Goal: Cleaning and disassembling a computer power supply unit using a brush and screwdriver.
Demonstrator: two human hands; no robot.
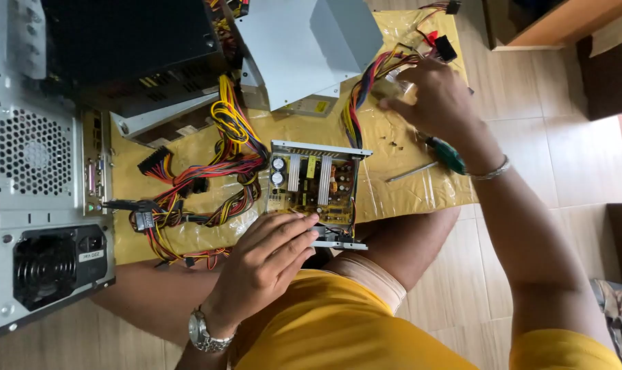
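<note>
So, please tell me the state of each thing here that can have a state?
Power supply unit: cover off, circuit board showing.
Grey metal cover: removed, lying behind.
Screwdriver: lying flat, not held.
Computer case: lying on its side.
Left hand: resting on the unit's near edge.
Right hand: spread open on the wire bundle.

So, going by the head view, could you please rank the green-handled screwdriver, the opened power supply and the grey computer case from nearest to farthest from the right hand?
1. Green-handled screwdriver, under the right hand's wrist.
2. Opened power supply, centre.
3. Grey computer case, far left.
</note>
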